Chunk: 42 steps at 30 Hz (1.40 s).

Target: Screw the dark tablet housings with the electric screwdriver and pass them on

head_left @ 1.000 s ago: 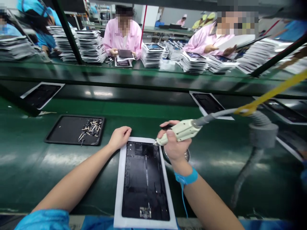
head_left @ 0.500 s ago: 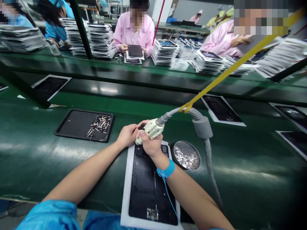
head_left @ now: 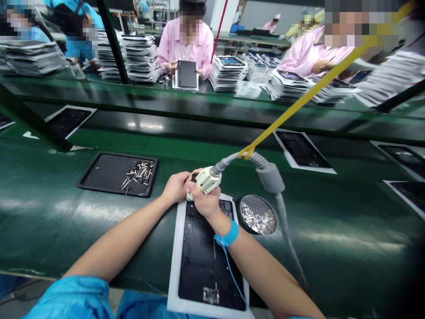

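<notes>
A tablet back panel [head_left: 202, 257] with a white border and dark inside lies lengthwise on the green bench in front of me. My right hand [head_left: 206, 201], with a blue wrist strap [head_left: 227, 235], is closed round a pale electric screwdriver [head_left: 207, 179] whose tip points down at the panel's top left corner. My left hand [head_left: 175, 187] rests curled on that same corner, touching the tool's tip area. The driver's grey cable [head_left: 265, 173] hangs from a yellow cord [head_left: 299, 102].
A round perforated screw dish [head_left: 258, 215] sits right of the panel. A black tray [head_left: 116, 173] with several loose screws lies to the left. More panels lie on the belt [head_left: 300, 148]. People in pink sit opposite behind stacks of panels [head_left: 229, 71].
My right hand carried the screwdriver from the panel's top right corner leftward to its top left corner, beside my left hand. The view shifted, uncovering the screw dish.
</notes>
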Each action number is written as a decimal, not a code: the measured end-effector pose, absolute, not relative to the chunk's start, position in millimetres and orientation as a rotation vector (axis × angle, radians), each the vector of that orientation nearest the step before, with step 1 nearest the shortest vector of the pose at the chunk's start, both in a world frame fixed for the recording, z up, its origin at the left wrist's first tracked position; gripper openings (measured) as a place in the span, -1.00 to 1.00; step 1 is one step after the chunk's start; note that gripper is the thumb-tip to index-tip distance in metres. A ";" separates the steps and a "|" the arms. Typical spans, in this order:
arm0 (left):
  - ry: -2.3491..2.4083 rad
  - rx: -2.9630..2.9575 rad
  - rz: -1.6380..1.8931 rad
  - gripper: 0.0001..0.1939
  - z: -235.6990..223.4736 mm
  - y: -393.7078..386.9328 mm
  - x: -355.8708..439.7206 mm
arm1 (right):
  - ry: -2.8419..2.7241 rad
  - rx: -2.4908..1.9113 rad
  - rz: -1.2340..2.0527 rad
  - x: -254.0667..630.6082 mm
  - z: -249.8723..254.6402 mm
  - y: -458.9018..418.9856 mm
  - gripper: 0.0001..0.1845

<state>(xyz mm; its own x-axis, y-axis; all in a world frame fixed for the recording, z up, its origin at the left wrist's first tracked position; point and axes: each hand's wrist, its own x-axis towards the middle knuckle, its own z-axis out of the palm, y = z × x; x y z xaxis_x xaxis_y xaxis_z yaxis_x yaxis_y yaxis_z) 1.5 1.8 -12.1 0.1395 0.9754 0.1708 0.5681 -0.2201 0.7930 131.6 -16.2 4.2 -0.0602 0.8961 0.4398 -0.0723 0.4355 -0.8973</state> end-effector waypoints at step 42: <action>1.585 2.309 0.564 -0.77 -10.5 77.4 34.3 | -1.130 -0.894 0.606 275.0 20.9 -4.5 -0.69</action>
<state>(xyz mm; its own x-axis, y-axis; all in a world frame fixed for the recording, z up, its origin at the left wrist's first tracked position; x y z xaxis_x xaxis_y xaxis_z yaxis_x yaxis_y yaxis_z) 34.3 77.4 -10.5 0.3204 0.9342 0.1568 0.8236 -0.3565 0.4412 275.0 -4.5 20.9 0.3326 0.7978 0.5029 0.0225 0.5264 -0.8499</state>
